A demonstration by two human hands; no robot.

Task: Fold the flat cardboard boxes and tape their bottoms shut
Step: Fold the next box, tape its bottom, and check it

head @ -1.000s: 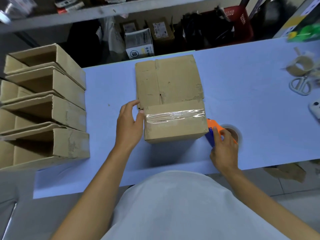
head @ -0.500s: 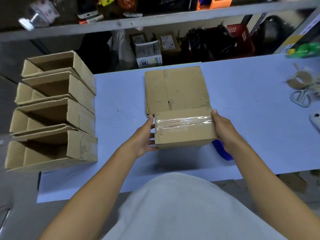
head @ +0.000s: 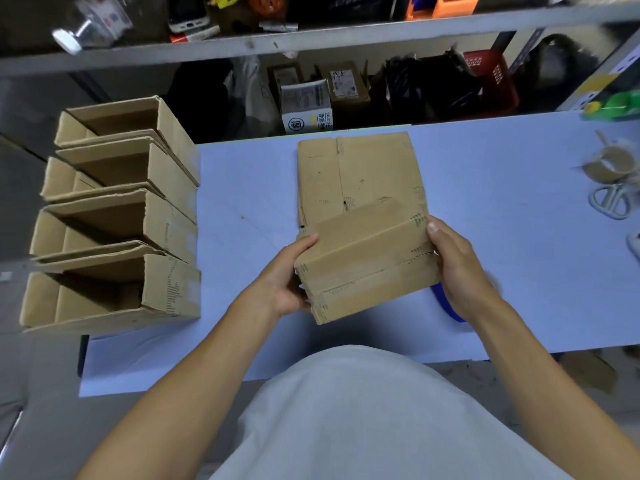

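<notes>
I hold a folded cardboard box (head: 367, 261) between both hands, lifted and tilted over the pale blue table (head: 502, 209). My left hand (head: 287, 275) grips its left end, thumb on top. My right hand (head: 457, 268) grips its right end. A plain side of the box faces me; the taped bottom is out of sight. A stack of flat cardboard boxes (head: 360, 174) lies on the table just behind it. The blue tape dispenser (head: 446, 306) lies mostly hidden under my right wrist.
Several folded boxes (head: 117, 216) lie on their sides in a row at the table's left edge. A tape roll core (head: 609, 164) and scissors (head: 613, 202) lie at the right. Shelves with clutter stand behind the table.
My right hand left the tape dispenser and took the box's right end. Both hands have lifted the box and turned it, so the taped face no longer shows.
</notes>
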